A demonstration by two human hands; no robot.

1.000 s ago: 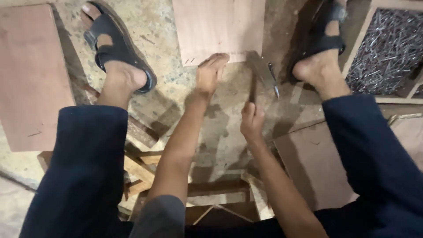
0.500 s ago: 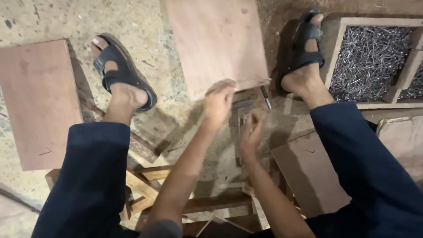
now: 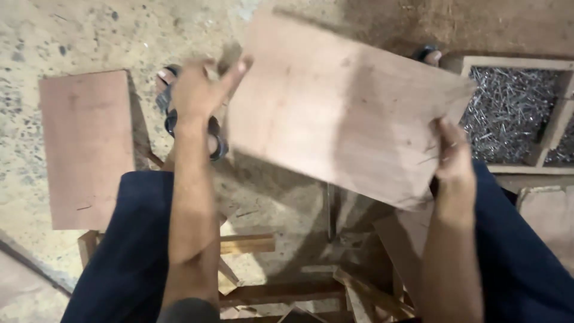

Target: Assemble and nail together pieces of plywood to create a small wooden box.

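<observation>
Tilted reddish plywood sheet [image 3: 341, 113], held aloft

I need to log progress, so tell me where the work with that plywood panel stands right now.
Done: the plywood panel is off the floor, held tilted above the knees. In hand: the left hand grips its left edge and the right hand its right edge. Left: it rests on nothing yet. The wooden frame pieces lie bare below, the tray of nails sits untouched at right, and another panel lies on the floor.

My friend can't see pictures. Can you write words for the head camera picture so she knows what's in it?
Two hands, left hand and right hand, hold a thin wooden board up by its edges above a dusty floor. A box of nails sits at right; another board lies at left.
</observation>
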